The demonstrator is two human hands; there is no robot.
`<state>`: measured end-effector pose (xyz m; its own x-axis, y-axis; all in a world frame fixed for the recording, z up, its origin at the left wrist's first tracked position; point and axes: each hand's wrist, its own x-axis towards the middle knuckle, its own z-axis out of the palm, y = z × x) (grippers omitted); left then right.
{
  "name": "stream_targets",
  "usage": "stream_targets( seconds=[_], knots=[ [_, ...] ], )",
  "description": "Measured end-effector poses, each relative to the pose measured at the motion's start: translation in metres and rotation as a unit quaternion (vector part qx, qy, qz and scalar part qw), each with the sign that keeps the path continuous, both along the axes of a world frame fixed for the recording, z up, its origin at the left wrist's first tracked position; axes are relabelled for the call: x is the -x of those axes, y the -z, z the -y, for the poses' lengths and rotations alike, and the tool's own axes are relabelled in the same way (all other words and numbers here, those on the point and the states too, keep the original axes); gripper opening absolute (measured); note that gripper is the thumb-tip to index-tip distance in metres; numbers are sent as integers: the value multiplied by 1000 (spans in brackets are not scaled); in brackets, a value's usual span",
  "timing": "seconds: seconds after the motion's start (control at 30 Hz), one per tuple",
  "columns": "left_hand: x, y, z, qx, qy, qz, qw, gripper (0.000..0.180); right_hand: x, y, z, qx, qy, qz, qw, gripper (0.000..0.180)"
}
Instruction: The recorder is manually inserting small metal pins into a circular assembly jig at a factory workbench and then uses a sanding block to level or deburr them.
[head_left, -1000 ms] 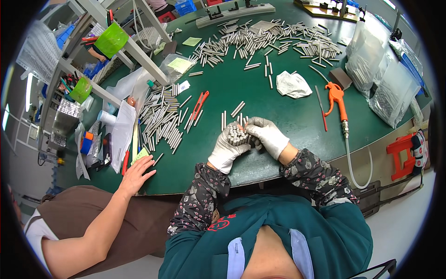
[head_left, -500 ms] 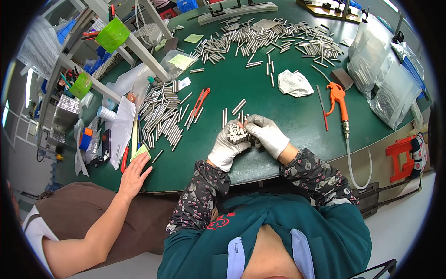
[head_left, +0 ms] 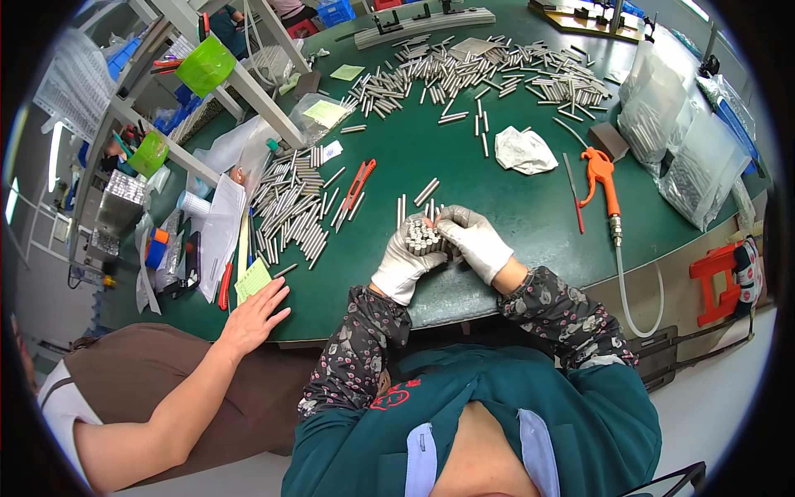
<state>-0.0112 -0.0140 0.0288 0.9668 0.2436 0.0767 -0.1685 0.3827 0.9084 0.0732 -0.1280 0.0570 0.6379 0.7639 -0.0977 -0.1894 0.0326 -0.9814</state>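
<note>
- The left hand (head_left: 401, 269), in a white and grey fabric glove, curls around an upright bundle of short silver metal rods (head_left: 424, 238), gripping it just above the near edge of the green tabletop (head_left: 464, 288).
- The right hand (head_left: 476, 245), in a matching glove, has its fingers bent against the bundle's right side; whether they pinch a single rod cannot be told.
- The rods' round ends face up, packed side by side.
- Just beyond the hands, a few loose silver rods (head_left: 426, 191) lie on the tabletop.
- To the left, a red utility knife (head_left: 359, 185) lies beside a heap of silver rods (head_left: 290, 203); a wider scatter of silver rods (head_left: 464, 74) covers the far side.
- To the right are a crumpled white cloth (head_left: 526, 151), a slim rod with a red end (head_left: 574, 195) and an orange air gun (head_left: 602, 178) on a pale hose.
- At lower left, a co-worker's bare hand (head_left: 252, 319) touches a yellow-green paper note (head_left: 252, 282).
</note>
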Motion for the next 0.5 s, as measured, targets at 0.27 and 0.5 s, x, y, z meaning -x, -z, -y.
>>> stream_targets(
  seconds=[0.27, 0.5],
  knots=[
    [1, -1, 1, -29, -9, 0, 1000, 46, -2, 8, 1, -10, -9, -23, 1000, 17],
    [1, 5, 0, -34, -6, 5, 999, 48, -2, 11, 2, -6, -12, -51, 999, 18]
  ],
)
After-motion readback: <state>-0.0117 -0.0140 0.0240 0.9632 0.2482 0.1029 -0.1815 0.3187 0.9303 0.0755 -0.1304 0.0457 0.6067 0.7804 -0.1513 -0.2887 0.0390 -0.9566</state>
